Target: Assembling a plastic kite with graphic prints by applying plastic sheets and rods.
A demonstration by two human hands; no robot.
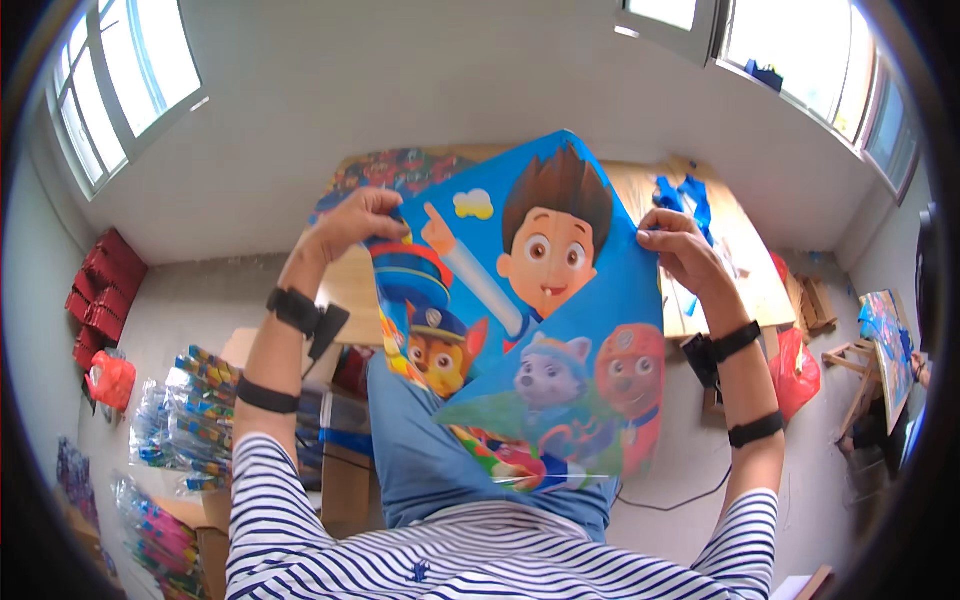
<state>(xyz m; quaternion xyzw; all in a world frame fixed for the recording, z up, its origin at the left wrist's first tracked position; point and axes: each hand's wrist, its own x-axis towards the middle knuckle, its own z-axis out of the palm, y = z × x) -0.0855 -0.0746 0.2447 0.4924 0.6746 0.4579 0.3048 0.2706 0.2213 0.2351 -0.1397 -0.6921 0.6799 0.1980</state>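
Note:
Between my two hands hangs a thin blue printed sheet (470,270) with a pointed top and a large cartoon child on it. Cartoon dogs cover its lower part, where one portion overlaps the rest and looks slightly blurred. At the sheet's left edge, my left hand (365,222) pinches it between thumb and fingers. My right hand (685,245) grips the opposite edge with its fingers closed. The lower end of the sheet hangs over my lap.
Behind the sheet stands a wooden table (745,225) bearing colourful printed sheets (385,170) and blue strips (690,200). Clear-wrapped bundles (185,415) and red boxes (108,290) lie left. A red bag (795,375), a floor cable (680,507) and a wooden stand (850,375) are right.

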